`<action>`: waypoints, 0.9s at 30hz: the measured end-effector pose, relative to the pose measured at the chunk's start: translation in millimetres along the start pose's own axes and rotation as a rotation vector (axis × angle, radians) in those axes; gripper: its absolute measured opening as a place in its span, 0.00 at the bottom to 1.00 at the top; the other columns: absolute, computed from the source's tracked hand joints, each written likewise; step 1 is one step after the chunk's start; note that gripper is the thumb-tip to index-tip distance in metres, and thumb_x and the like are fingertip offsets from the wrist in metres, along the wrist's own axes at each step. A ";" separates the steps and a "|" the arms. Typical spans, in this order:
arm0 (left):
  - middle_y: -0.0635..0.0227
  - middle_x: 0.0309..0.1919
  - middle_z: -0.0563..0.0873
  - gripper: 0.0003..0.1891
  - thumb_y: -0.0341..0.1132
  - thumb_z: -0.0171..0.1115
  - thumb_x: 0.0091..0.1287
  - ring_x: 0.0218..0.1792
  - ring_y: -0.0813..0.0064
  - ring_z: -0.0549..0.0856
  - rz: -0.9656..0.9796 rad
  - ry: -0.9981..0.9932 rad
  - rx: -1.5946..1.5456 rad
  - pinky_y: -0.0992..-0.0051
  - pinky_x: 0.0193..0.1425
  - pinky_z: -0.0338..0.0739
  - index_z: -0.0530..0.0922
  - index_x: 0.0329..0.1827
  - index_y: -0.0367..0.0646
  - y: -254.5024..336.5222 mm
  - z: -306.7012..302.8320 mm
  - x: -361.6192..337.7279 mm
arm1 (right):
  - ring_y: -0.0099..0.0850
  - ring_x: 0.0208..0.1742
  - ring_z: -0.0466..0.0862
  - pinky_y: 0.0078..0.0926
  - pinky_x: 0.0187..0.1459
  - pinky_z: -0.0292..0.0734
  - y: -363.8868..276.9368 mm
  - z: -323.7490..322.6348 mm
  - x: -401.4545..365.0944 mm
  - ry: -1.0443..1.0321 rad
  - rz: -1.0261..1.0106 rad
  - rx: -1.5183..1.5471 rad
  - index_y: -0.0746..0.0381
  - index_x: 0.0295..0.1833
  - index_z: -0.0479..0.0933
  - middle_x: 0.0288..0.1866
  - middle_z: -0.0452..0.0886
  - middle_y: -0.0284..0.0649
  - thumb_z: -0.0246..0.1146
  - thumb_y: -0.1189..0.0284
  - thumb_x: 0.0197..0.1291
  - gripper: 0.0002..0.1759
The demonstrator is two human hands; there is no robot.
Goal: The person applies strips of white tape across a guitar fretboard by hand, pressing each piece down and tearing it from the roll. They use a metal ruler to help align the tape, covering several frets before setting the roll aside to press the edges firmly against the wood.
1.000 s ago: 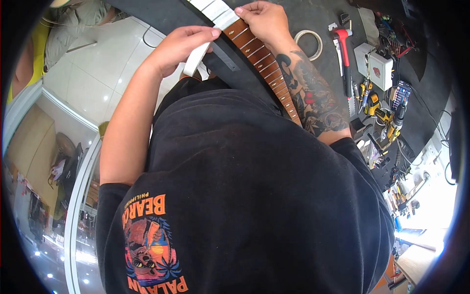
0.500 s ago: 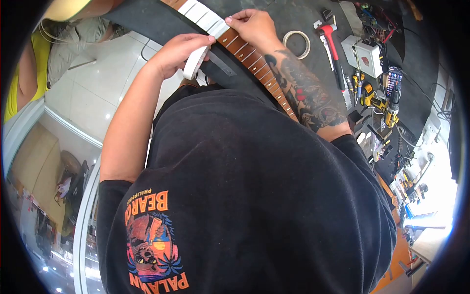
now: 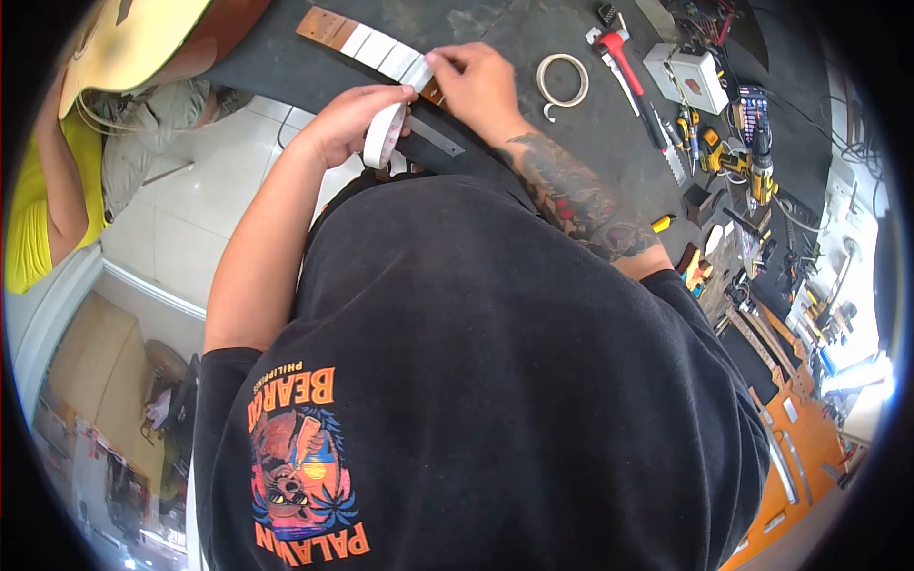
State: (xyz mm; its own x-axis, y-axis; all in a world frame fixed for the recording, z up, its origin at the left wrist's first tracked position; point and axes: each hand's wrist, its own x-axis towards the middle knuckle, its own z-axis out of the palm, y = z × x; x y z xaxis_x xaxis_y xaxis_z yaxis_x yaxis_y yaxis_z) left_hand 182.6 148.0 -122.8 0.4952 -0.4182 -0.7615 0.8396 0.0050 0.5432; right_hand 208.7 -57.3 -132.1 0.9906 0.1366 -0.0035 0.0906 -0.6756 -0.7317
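A guitar neck lies across the dark bench, its brown fretboard showing at the far end. Strips of white masking tape cover several spaces between its frets. My left hand is closed on a masking tape roll, its thumb and finger at the near edge of the neck. With fingertips pinched together, my right hand presses the tape at the far edge of the fretboard. My right hand and forearm hide much of the neck. A flat metal strip lies just below my hands.
Right of my hands lies another tape roll. Beyond it are a red-headed hammer, a silver case and a yellow drill. At upper left, a person in a yellow shirt sits by an acoustic guitar.
The view has shifted, bringing the neck's far end and more of the acoustic guitar into sight. My right hand and forearm now cover more of the fretboard. Both hands stay at the taped section.
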 end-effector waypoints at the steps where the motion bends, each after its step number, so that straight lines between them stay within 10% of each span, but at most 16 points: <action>1: 0.66 0.46 0.86 0.27 0.52 0.64 0.73 0.46 0.71 0.89 0.003 -0.015 0.001 0.72 0.48 0.85 0.81 0.63 0.39 0.2 -0.2 2.1 | 0.46 0.50 0.85 0.43 0.54 0.78 -1.3 6.3 -4.2 -0.001 0.019 -0.051 0.57 0.46 0.89 0.47 0.88 0.44 0.67 0.61 0.64 0.14; 16: 0.66 0.47 0.85 0.27 0.53 0.63 0.74 0.47 0.69 0.89 -0.028 -0.082 0.001 0.70 0.48 0.86 0.81 0.63 0.39 5.3 -6.6 3.3 | 0.52 0.57 0.81 0.51 0.62 0.74 -2.2 6.1 17.2 -0.401 0.297 -0.119 0.58 0.47 0.88 0.52 0.87 0.47 0.53 0.59 0.74 0.20; 27: 0.65 0.48 0.86 0.27 0.52 0.63 0.74 0.49 0.68 0.88 -0.061 -0.109 -0.001 0.67 0.49 0.86 0.80 0.63 0.38 10.9 -6.9 1.4 | 0.43 0.61 0.76 0.43 0.64 0.68 -7.3 14.8 -17.5 -0.086 0.078 -0.274 0.57 0.54 0.87 0.55 0.84 0.42 0.69 0.47 0.61 0.27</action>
State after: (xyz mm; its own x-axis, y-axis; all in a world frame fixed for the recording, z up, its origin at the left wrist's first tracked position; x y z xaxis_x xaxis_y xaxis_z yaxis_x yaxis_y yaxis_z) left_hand 194.0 153.7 -120.4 0.4158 -0.5138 -0.7504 0.8679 -0.0224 0.4962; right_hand 189.2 -44.0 -136.8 0.9845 0.1296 -0.1183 0.0507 -0.8555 -0.5154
